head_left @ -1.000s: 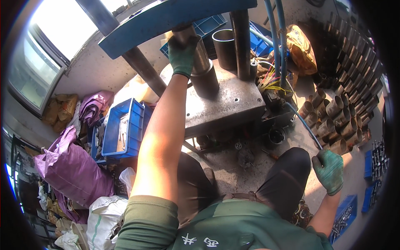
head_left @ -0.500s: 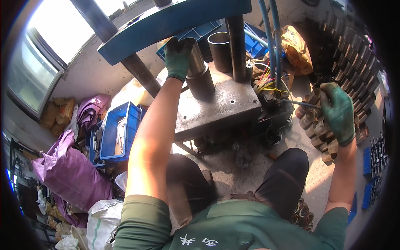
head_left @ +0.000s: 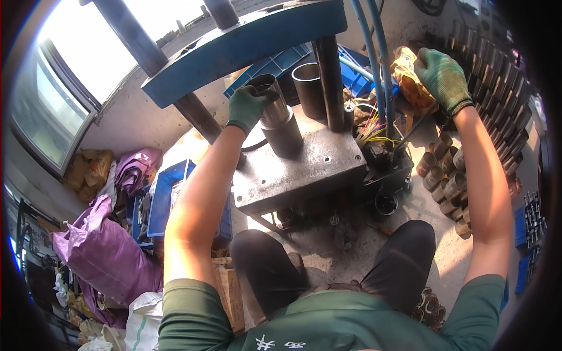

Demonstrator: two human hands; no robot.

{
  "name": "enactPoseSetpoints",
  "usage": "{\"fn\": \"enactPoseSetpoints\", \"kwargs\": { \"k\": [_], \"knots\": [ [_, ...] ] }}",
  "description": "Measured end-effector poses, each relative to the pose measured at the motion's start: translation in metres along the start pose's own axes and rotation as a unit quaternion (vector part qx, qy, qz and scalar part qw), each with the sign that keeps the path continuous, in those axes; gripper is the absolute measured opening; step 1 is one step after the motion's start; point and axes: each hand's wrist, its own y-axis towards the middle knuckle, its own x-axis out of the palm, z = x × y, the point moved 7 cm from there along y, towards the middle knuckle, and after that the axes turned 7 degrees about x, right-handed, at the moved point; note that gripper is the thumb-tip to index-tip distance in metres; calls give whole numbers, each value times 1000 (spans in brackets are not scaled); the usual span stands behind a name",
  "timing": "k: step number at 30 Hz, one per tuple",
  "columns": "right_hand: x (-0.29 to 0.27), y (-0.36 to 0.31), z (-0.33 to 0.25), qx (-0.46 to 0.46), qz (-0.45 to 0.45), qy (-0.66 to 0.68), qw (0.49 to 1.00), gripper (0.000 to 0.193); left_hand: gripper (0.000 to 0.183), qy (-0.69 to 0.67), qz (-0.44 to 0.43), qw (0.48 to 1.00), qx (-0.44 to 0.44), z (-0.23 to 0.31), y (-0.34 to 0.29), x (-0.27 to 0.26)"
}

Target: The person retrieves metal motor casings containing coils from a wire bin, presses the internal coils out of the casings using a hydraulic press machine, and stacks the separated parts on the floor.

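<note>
My left hand (head_left: 249, 106), in a green glove, grips the upper rim of a shiny metal sleeve (head_left: 275, 100). The sleeve stands on a wider dark cylinder (head_left: 284, 137), which rests on the press's steel base plate (head_left: 310, 158). Over them spans the blue crossbeam (head_left: 252, 50) of the press. Far out to the right, my gloved right hand (head_left: 444, 79) is raised and closed at the upper end of a thin lever (head_left: 417, 124); the glove partly hides the grip.
Another open dark cylinder (head_left: 308, 90) stands beside the press column (head_left: 329, 88). Coloured wires (head_left: 377, 134) hang by the lever. Stacked metal tubes (head_left: 492, 88) fill the right side. At left lie a blue crate (head_left: 170, 202) and a purple sack (head_left: 105, 251).
My right hand has risen and moved inward, and the lever has swung from nearly level to steeply upward. My left hand has stayed at the sleeve. The whole view has shifted slightly.
</note>
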Motion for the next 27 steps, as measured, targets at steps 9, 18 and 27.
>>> {"fn": "enactPoseSetpoints", "kwargs": {
  "k": [9,18,27],
  "knots": [
    [-2,-6,6,-12,-34,31,999,61,37,76,71,993,55,25,0,-10],
    [-1,-15,19,23,-48,148,988,79,32,-155,161,967,-121,18,-8,-40],
    [-29,-103,50,-118,46,4,992,30,37,-293,330,896,42,14,-138,-39]
  ]
}}
